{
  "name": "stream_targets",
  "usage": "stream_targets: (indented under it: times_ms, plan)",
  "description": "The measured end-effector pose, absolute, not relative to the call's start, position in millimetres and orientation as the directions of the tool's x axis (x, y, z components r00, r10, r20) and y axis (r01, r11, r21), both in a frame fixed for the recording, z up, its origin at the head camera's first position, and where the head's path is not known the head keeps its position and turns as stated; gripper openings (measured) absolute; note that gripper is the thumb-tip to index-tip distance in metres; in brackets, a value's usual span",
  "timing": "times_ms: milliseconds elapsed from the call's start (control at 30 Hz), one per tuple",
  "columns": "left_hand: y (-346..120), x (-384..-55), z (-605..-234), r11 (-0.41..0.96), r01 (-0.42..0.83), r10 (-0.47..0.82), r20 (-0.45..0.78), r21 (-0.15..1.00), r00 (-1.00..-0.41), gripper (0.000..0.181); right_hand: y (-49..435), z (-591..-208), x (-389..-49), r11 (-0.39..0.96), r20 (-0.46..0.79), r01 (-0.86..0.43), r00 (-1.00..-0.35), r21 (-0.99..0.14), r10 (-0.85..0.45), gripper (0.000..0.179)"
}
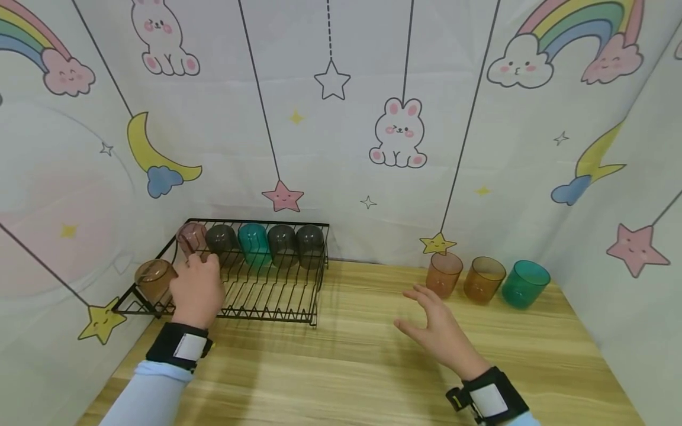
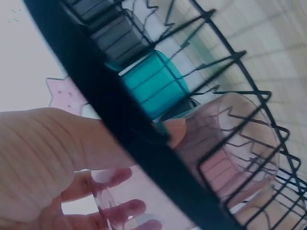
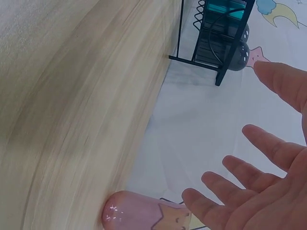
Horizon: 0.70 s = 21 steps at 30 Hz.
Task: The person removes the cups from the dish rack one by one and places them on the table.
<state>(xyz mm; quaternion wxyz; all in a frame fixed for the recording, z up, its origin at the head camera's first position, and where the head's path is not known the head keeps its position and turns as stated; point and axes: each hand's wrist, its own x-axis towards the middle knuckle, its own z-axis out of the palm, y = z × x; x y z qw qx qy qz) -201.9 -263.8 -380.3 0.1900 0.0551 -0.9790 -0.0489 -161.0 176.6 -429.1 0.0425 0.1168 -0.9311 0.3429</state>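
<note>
A pink see-through glass [image 1: 190, 235] stands upside down at the back left corner of a black wire dish rack [image 1: 270, 320]. My left hand [image 1: 198, 290] reaches over the rack and grips this glass. In the left wrist view the thumb lies on one side of the pink glass [image 2: 235, 143] and the fingers [image 2: 127, 211] wrap the other side, with a rack bar crossing in front. My right hand [image 1: 439, 331] is held over the table, fingers spread, nothing in it. Nearest to it is a pinkish-orange glass [image 1: 444, 277], upright by the wall.
Along the rack's back row stand a teal glass [image 1: 254, 241] and several dark grey glasses [image 1: 282, 242]. An amber glass [image 1: 154, 278] sits at the rack's front left. An amber glass [image 1: 483, 281] and a teal glass [image 1: 525, 285] stand upright at the table's [image 1: 341, 367] back right.
</note>
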Motion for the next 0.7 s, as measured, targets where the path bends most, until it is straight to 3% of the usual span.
stream_targets:
  times_ms: [367, 567, 700]
  plan:
    - [-222.9, -193.0, -355.2, 0.987, 0.099, 0.003, 0.615, 0.122, -0.788, 0.065, 177.5, -424.0, -158.9, 0.739, 0.176, -0.254, -0.967, -0.624, -0.183, 0.076]
    - [-197.0, -184.7, -341.2, 0.973, 0.199, 0.059, 0.715, 0.114, -0.697, 0.069, 177.8, -420.3, -157.0, 0.736, 0.18, -0.252, -0.967, -0.629, -0.178, 0.079]
    - [-181.6, -179.2, -338.0, 0.959, 0.249, 0.078, 0.714, 0.138, -0.696, 0.069, 177.1, -417.9, -155.5, 0.733, 0.187, -0.253, -0.967, -0.632, -0.172, 0.072]
